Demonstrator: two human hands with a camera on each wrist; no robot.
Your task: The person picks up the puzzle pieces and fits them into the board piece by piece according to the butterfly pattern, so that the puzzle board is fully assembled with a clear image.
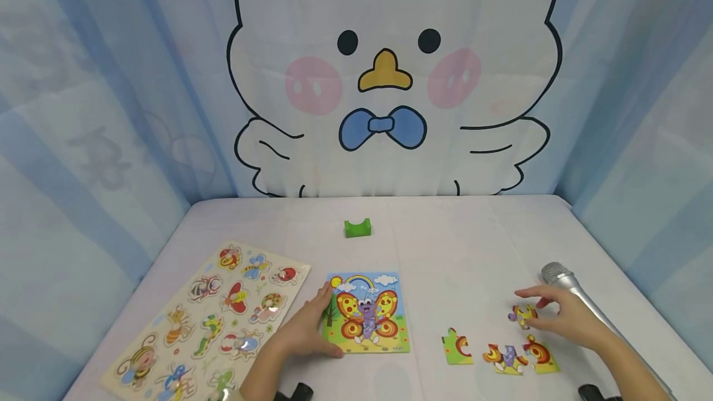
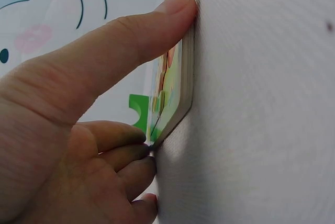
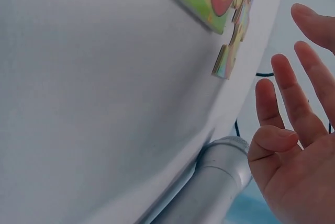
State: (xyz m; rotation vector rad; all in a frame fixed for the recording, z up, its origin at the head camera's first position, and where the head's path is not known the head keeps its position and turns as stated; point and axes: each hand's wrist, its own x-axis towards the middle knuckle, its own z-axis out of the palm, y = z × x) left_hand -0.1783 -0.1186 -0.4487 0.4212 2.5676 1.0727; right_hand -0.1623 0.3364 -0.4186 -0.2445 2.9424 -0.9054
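Observation:
A square butterfly puzzle board (image 1: 367,314) lies flat at the middle of the table. My left hand (image 1: 309,327) holds it at the left side, thumb (image 2: 152,33) along the near edge and the other fingers bent at the left edge. Out to the right, my right hand (image 1: 574,317) hovers with spread fingers around a small puzzle piece (image 1: 523,315) with purple and yellow on it. The right wrist view shows nothing in its fingers (image 3: 293,98). Closer to me lie a green corner piece (image 1: 450,354), a middle piece (image 1: 508,361) and a red-and-green corner piece (image 1: 543,359).
A large insect puzzle board (image 1: 262,293) lies slanted at the left. Toward the back stands a green notched block (image 1: 358,228). A silver microphone (image 1: 559,275) lies under and beside my right forearm. Patterned curtains (image 1: 384,166) enclose the table (image 1: 434,234).

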